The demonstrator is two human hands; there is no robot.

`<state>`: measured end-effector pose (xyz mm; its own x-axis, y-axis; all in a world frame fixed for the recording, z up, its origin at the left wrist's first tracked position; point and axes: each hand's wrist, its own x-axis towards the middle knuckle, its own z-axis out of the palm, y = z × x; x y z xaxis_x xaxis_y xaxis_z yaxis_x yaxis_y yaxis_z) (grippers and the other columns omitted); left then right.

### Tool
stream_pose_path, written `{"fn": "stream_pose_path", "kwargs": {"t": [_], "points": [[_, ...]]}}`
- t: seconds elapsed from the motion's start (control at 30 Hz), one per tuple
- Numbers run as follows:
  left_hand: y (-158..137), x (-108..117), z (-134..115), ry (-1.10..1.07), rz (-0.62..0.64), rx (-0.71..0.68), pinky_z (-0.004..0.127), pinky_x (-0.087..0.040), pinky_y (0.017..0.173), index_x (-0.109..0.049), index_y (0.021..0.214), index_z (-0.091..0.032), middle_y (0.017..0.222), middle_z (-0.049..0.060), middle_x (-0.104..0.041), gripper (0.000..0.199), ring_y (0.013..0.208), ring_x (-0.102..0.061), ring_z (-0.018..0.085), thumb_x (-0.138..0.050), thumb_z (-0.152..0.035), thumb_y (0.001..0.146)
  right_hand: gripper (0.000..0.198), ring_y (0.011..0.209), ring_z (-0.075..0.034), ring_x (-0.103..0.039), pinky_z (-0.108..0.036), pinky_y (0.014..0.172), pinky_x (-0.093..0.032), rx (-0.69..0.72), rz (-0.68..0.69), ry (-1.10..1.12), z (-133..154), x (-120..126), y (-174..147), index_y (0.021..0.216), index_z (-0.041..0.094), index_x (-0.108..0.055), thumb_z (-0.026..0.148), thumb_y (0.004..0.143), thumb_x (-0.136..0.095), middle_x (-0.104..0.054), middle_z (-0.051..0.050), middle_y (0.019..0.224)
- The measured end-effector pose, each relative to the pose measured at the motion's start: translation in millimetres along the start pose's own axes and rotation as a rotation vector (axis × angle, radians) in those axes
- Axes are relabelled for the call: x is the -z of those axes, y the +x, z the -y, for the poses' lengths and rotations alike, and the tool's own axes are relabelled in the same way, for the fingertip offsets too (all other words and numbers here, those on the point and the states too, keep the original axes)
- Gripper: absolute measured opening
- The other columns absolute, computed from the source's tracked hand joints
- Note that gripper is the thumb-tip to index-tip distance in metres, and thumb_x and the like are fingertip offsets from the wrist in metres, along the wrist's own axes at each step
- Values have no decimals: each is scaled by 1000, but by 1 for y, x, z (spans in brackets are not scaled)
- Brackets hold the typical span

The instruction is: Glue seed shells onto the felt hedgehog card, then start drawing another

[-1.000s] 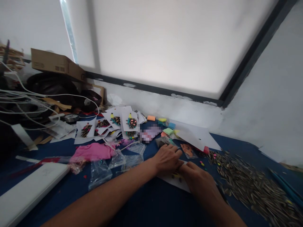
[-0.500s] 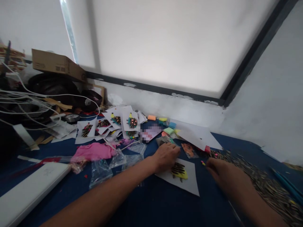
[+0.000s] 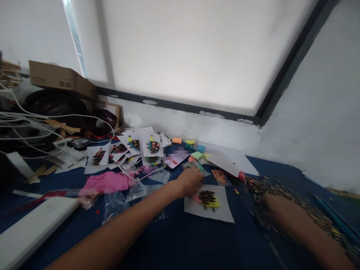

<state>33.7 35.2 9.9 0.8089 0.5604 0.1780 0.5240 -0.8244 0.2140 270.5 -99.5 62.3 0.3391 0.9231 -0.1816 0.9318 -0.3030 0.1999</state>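
My left hand rests at the upper left corner of a white paper card. Its fingers are curled down, and anything between them is hidden. On the card sits a small hedgehog figure with a yellow body, a pink part at the left and dark striped seeds for spines. My right hand is over the near left edge of a long heap of striped sunflower seeds. Motion smears its fingers. Small pink and yellow bits lie between card and heap.
Finished-looking seed hedgehog cards pile up at the back, beside a phone. Coloured clay blocks stand near the wall. Pink clay, plastic bags and a white box are at left. A blue tool lies far right.
My right hand has moved right and nearer, from beside the card to the seed heap. My left hand has shifted slightly left, uncovering the hedgehog's pink part. The view has turned a little.
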Motion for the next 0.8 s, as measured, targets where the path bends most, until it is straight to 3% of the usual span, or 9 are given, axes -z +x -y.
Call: {"fn": "stream_pose_path", "kwargs": {"t": [0.17,0.3,0.4,0.53,0.8], "points": [[5,-13,10,127,-88,-62,34,-47,79,-61,88,-11,94,12,-60,11,90,-57,23,-50,-13,85,14,74,-25,-67,-27,54,-32,0,42,15,1,1,2,70,21,-63,11,73,-54,-71,-8,76],[5,-19,13,101,-125,-58,32,-46,78,-61,88,-14,93,9,-59,11,89,-56,21,-50,-16,87,17,78,-26,-69,-27,57,-36,31,74,64,1,0,5,75,20,-65,13,80,-50,-73,-9,79],[5,-20,11,54,-100,-41,31,-46,79,-61,92,-16,95,7,-59,8,91,-55,21,-55,-16,85,15,83,-28,-69,-28,58,-36,50,24,38,1,-3,6,78,20,-66,15,80,-53,-73,-10,85],[4,-19,8,33,-91,-21,31,-45,80,-59,92,-17,98,7,-59,8,95,-54,21,-56,-14,85,15,77,-29,-68,-28,56,-33,55,20,3,5,-5,6,72,21,-64,12,77,-52,-73,-10,79],[3,-19,9,46,-98,-132,30,-44,83,-59,91,-16,97,6,-59,13,94,-54,21,-64,-19,80,15,68,-23,-66,-26,54,-32,79,-26,91,-3,-11,11,65,21,-61,12,74,-54,-70,-7,71]]}}
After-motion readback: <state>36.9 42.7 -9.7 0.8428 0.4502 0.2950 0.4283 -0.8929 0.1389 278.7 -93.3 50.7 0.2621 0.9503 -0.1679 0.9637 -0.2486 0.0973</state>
